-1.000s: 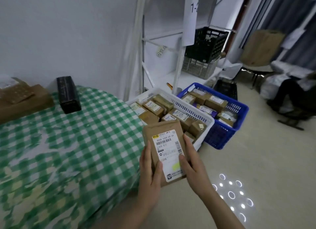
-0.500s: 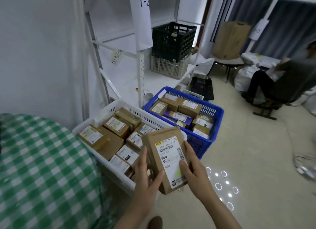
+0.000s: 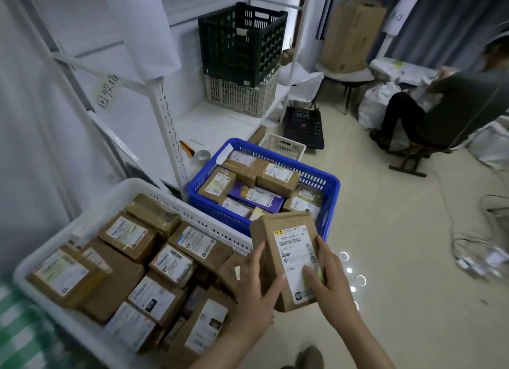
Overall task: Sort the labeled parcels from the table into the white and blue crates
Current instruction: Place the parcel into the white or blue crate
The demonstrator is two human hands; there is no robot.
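A brown cardboard parcel [image 3: 286,247] with a white barcode label stands upright in both my hands, above the gap between the two crates. My left hand [image 3: 257,294] grips its left side. My right hand [image 3: 329,283] grips its right side, thumb lying on the label. The white crate [image 3: 209,222] at lower left holds several labeled brown parcels. The blue crate [image 3: 330,184] just beyond it also holds several parcels, one of them purple.
A white shelf rack [image 3: 165,112] stands behind the crates, with a black crate [image 3: 242,41] stacked on a grey one. The green checked table [image 3: 19,335] shows at bottom left. A seated person [image 3: 440,112] is at the right. Cables [image 3: 468,247] lie on the floor.
The view has swung right and closer to the crates; the table has nearly left the frame. The parcel stays in both hands and now sits nearer the blue crate.
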